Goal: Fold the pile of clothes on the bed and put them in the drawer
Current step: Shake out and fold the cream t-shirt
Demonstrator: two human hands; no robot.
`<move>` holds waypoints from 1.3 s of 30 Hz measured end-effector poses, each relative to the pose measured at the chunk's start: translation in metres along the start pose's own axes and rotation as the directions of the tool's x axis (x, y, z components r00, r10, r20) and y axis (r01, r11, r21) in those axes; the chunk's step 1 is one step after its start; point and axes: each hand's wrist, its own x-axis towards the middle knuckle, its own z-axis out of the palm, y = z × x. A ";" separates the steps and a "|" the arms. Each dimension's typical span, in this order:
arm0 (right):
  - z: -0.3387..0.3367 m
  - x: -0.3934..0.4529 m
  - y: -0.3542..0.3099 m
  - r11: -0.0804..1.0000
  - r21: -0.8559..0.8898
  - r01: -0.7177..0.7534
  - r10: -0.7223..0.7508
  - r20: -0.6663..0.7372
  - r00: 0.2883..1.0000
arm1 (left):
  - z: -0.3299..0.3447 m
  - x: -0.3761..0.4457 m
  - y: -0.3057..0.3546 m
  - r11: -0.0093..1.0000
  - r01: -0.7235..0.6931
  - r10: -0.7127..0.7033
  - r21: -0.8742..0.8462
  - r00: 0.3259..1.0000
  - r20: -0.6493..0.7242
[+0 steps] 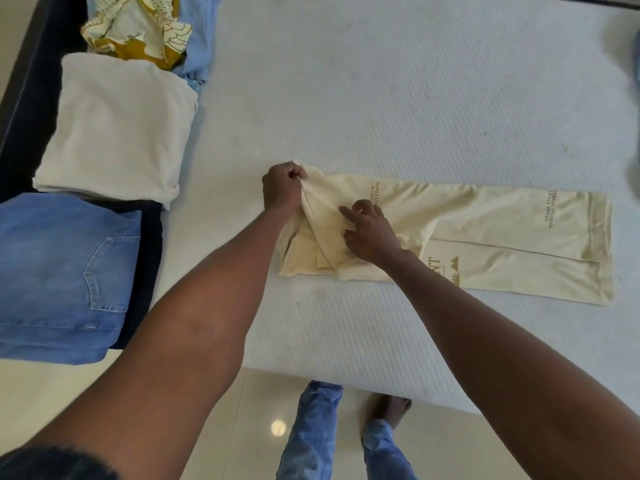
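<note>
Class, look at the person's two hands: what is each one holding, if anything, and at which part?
The left hand pinches the cream garment at its bunched left end. The right hand holds nothing; its fingers press on the fabric beside that grip.

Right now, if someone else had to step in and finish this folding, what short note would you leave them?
Left hand: grips a bunched edge of the cream shirt, lifting it slightly.
Right hand: rests on the shirt's middle, fingers loosely spread, pinning it.
The shirt lies folded into a long strip on the mattress.
Done: folded jeans and a folded white garment sit at the left.
Left: finish this shirt, fold the patterned yellow cloth and the blue garment under it, then put everything away. No drawer is in view.
</note>
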 end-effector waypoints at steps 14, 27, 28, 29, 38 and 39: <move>0.084 -0.178 0.027 0.966 -0.188 -0.180 0.134 -0.234 0.963 | 0.019 -0.066 -0.006 0.956 -0.197 0.202 0.218 0.979 -0.002; -0.005 -0.100 0.044 0.397 0.807 -0.436 0.735 0.005 0.678 | 0.056 -0.184 -0.035 0.903 0.372 -0.364 -0.214 0.928 0.076; -0.008 -0.101 0.047 0.368 0.832 -0.415 0.745 0.003 0.667 | 0.055 -0.186 -0.034 0.895 0.335 -0.333 -0.294 0.941 0.059; -0.012 -0.102 0.049 0.332 0.864 -0.378 0.748 0.003 0.663 | 0.054 -0.186 -0.034 0.861 0.332 -0.333 -0.384 0.941 0.065; -0.008 -0.125 0.062 0.047 0.922 -0.384 0.559 0.294 0.775 | 0.057 -0.194 -0.037 0.842 0.404 -0.369 -0.359 0.915 0.164; -0.006 -0.128 0.064 0.068 0.908 -0.414 0.531 0.318 0.785 | 0.055 -0.197 -0.038 0.832 0.414 -0.366 -0.370 0.910 0.195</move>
